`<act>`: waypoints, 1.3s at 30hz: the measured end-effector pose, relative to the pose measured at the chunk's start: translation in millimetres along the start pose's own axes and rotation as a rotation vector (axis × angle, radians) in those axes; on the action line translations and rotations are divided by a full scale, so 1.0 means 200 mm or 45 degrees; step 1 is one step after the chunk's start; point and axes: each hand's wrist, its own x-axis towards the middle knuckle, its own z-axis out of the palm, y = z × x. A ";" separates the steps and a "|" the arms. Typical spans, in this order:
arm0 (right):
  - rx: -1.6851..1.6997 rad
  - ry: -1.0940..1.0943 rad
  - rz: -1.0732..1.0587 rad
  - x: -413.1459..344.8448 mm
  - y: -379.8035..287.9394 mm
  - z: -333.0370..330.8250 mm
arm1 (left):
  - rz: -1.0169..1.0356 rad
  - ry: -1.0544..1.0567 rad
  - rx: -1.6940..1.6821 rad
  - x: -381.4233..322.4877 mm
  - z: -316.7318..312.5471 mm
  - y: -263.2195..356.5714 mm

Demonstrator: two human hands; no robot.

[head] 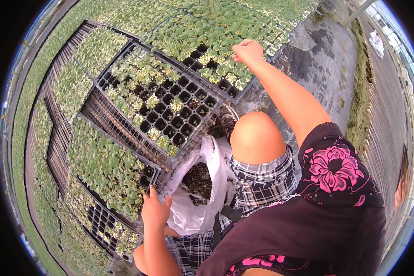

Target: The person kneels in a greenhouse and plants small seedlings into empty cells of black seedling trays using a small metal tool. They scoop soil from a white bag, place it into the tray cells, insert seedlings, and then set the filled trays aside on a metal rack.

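My right hand (249, 52) is above the right edge of a black plug tray of seedlings (240, 99), fingers drawn together; whether something small is between them I cannot tell. My left hand (156, 207) has its fingers apart by the corner of another tray of green seedlings (156, 172). Between these lies a black plug tray (189, 136) with many cells without plants and pale variegated seedlings (141, 65) over its far part. A white plastic bag (193, 220) stands open between my legs, with dark soil and plant debris (197, 181) inside.
Further seedling trays spread ahead and left, with a slatted rack (122, 120) showing between some. On the lower left, a partly bare-celled tray (101, 224) sits among pale seedlings. Grey ground sheeting (324, 69) runs along the right. My shoe (227, 119) is beside the tray's corner.
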 end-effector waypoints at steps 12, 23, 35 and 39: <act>0.034 0.058 -0.084 0.09 0.19 0.11 | 0.044 0.003 0.006 0.04 -0.02 -0.01; 0.081 0.241 -0.195 0.02 0.21 0.16 | 0.077 0.084 -0.034 0.00 0.00 -0.02; 0.751 0.120 0.083 0.03 0.33 0.12 | 0.091 0.042 -0.014 -0.02 -0.02 -0.01; 0.985 0.100 0.133 0.01 0.32 0.06 | 0.086 0.072 -0.039 -0.03 -0.02 0.01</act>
